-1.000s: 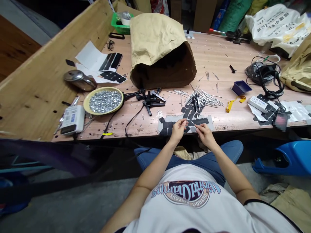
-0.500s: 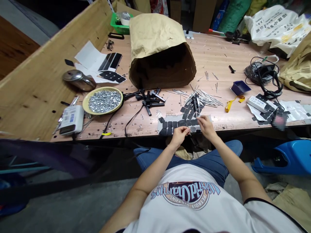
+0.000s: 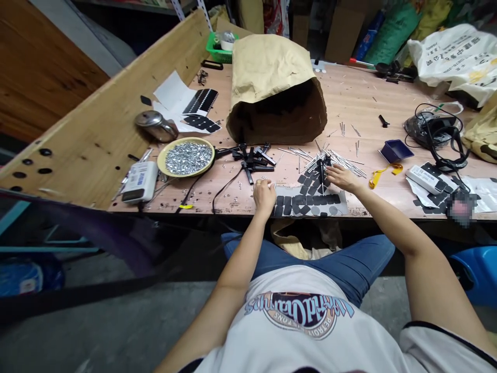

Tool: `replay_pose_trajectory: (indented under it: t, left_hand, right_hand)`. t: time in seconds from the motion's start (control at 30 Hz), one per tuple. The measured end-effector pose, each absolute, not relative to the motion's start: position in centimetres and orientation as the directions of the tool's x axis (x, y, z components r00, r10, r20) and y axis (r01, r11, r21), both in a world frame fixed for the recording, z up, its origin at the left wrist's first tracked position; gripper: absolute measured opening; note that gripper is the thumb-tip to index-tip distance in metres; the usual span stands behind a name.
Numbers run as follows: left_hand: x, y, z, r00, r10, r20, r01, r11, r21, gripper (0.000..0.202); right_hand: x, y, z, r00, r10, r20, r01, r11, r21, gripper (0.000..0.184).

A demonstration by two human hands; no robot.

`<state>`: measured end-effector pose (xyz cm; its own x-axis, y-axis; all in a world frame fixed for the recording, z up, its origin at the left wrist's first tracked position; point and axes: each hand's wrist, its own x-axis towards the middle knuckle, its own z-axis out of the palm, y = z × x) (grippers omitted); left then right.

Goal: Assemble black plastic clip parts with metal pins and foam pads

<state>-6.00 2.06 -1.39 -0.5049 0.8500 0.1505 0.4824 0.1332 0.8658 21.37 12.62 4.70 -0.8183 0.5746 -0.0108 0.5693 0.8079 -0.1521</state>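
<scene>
My left hand [image 3: 264, 198] is at the left end of a grey sheet [image 3: 341, 206] bearing black adhesive pads [image 3: 301, 200]. Its fingers are curled together beside small scattered silver bits; anything pinched in them is too small to make out. My right hand [image 3: 341, 177] rests at the front of a heap of thin metal pins [image 3: 351, 165], fingers stretched out, nearest a black plastic part [image 3: 321, 173] standing among the pins. More black plastic parts [image 3: 256, 160] lie heaped beyond my left hand. A yellow bowl [image 3: 186, 157] of small silver pieces stands further left.
A large open brown paper sack [image 3: 272, 62] stands behind the heaps. A white box-shaped device [image 3: 140, 182] and a metal pot [image 3: 155, 127] are at the left, by the wooden side board [image 3: 116, 98]. At right are a blue tray [image 3: 396, 150] and a headset [image 3: 446, 137].
My hands have parted: the left went leftward off the pads to the silver bits, the right forward to the pin heap, its fingers now extended. The whole view has shifted.
</scene>
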Motion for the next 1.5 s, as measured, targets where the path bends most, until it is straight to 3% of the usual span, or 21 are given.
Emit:
replay_pose_trajectory:
  t: [0.13,0.3,0.43,0.57,0.7,0.97,1.27,1.5]
  left_hand:
    - [-6.8,4.3,-2.1,-0.547,0.826,0.132,0.473,0.176,0.863,0.012]
    - [-6.2,4.3,-1.7,-0.541,0.834,0.107,0.345,0.105,0.933,0.018]
    - [-4.5,3.0,-0.4,-0.458,0.882,-0.111,-0.091,0.077,0.993,0.011]
    - [-2.8,1.7,0.9,-0.260,0.922,-0.287,-0.560,0.098,0.823,0.014]
    - [-2.2,0.8,1.8,-0.118,0.920,-0.374,-0.734,0.173,0.656,0.011]
    - [-1.4,-0.1,2.0,0.008,0.913,-0.407,-0.820,0.239,0.521,0.009]
    - [-0.9,-0.2,1.2,-0.181,0.960,-0.212,-0.684,0.032,0.729,0.018]
    - [-0.3,-0.5,0.8,-0.194,0.974,-0.114,-0.627,-0.034,0.778,0.025]
  right_hand:
    - [21.0,10.7,5.8,-0.786,0.613,0.081,0.604,0.789,-0.112,0.038]
    - [18.5,6.3,6.0,-0.716,0.694,0.077,0.689,0.720,-0.089,0.044]
    - [15.0,3.0,5.4,-0.602,0.787,0.137,0.756,0.617,-0.218,0.031]
    - [11.9,1.1,6.0,-0.540,0.838,0.077,0.815,0.544,-0.201,0.029]
    - [10.8,0.5,7.1,-0.498,0.867,0.007,0.859,0.494,-0.136,0.030]
    - [11.0,0.1,7.3,-0.477,0.879,0.000,0.871,0.473,-0.136,0.028]
    - [11.4,-0.1,7.1,-0.474,0.878,0.063,0.835,0.471,-0.284,0.019]
    - [11.9,0.0,6.2,-0.475,0.870,0.136,0.745,0.480,-0.463,0.020]
